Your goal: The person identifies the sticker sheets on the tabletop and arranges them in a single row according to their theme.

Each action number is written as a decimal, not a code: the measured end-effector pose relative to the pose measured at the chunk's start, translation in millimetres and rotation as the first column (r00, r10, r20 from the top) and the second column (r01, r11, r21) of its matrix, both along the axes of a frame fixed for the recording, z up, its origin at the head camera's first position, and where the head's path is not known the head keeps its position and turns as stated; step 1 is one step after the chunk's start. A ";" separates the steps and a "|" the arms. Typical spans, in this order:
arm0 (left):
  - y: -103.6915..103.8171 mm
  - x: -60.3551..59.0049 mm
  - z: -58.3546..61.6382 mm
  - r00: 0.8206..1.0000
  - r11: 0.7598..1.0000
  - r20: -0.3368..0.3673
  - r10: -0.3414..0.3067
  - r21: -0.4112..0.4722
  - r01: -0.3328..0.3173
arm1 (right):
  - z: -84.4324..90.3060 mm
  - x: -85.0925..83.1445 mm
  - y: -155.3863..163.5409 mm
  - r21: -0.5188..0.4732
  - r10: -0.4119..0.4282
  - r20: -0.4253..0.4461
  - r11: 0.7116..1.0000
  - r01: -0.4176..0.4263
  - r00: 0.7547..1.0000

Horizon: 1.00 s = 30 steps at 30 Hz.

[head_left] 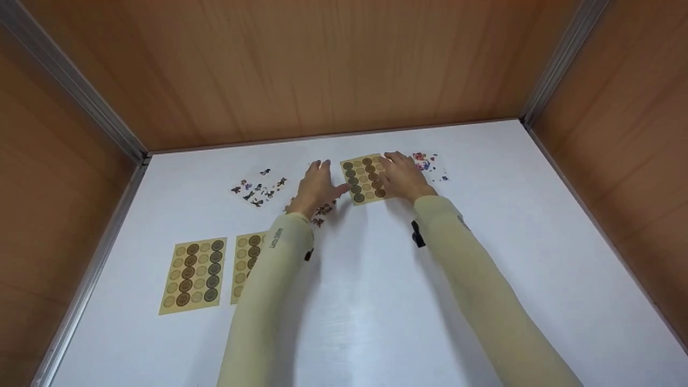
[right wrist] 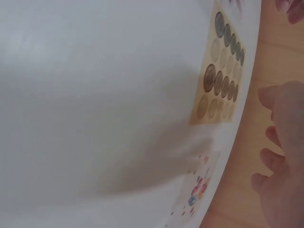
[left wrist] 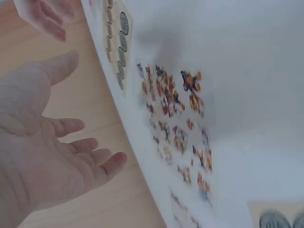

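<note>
A yellow sheet of round, coin-like stickers [head_left: 361, 180] lies at the back of the white table, with brown, grey and pale discs in rows. Over its right part in the head view is my right hand [head_left: 404, 177], fingers spread and loosely bent. The right wrist view shows this hand [right wrist: 285, 152] raised off the tabletop, holding nothing. Left of the yellow sheet, my left hand [head_left: 316, 189] has its fingers extended and its thumb toward the sheet's edge. Beneath it lies a clear sheet of small orange and dark figure stickers [left wrist: 178, 114], partly hidden in the head view.
Another clear sticker sheet [head_left: 260, 188] is at the left, and one with red and blue prints [head_left: 430, 165] at the right. Two more yellow coin-sticker sheets lie at the front left: one whole [head_left: 193, 275], one partly behind my left sleeve [head_left: 244, 263]. Wooden walls [head_left: 333, 70] enclose the table.
</note>
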<state>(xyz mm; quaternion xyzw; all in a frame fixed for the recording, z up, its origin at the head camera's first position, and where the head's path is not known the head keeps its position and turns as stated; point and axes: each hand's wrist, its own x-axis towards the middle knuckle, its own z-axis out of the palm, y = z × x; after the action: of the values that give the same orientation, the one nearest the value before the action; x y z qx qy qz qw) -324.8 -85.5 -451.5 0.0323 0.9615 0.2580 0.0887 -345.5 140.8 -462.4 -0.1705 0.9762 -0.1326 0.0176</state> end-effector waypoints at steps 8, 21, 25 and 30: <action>25.2 -18.3 -25.6 0.994 0.996 0.097 -0.052 -0.069 0.059 | -24.3 17.3 26.7 0.068 0.030 0.101 0.997 -0.037 0.994; 26.0 -15.3 -47.2 0.994 0.990 0.087 -0.070 -0.114 0.080 | -41.6 26.5 31.1 0.046 0.086 0.186 0.994 -0.096 0.979; 28.8 -15.3 -47.7 0.992 0.990 0.090 -0.083 -0.110 0.093 | -44.6 27.3 33.4 0.032 0.083 0.211 0.995 -0.092 0.974; 31.4 -18.8 -46.4 0.990 0.987 0.109 -0.094 -0.119 0.107 | -45.1 26.7 35.5 0.000 0.091 0.210 0.996 -0.094 0.973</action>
<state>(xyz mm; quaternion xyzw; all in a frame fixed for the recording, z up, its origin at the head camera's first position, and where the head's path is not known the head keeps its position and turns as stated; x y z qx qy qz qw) -343.6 -54.1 -497.9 0.0618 0.9670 0.1939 0.1530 -318.8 176.3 -507.4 -0.2007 0.9606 -0.1440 0.1274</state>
